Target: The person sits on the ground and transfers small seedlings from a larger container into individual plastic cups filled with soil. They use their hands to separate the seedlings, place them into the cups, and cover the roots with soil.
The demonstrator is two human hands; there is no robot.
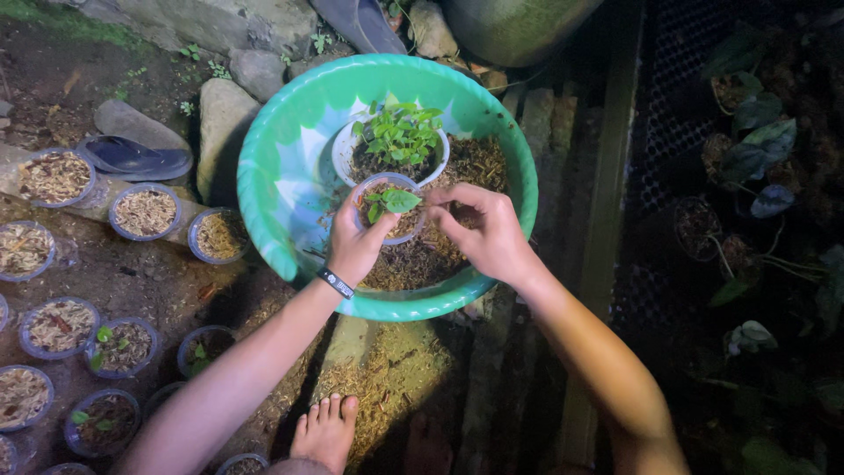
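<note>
A small clear plastic cup [388, 209] with brown fibrous mix and one green seedling [393, 201] sits near the centre of a large green basin [272, 189], above a heap of coarse brown potting mix [440, 255]. The left hand [356, 242] grasps the cup from 7 o'clock, fingers curled round its wall. The right hand [483, 230] comes from 4 o'clock, fingertips pinched at the cup's rim, touching the mix there. At 12 o'clock of the cup stands a white pot [390, 149] crowded with seedlings. The basin rests on dirt ground strewn with mix, lit in darkness. Filled cups [145, 211] stand in rows at 9 o'clock, with stones [224, 119] and a sandal [136, 157] beyond. A bare foot [327, 433] shows at 6 o'clock; dark potted plants [756, 149] stand at 3 o'clock.
</note>
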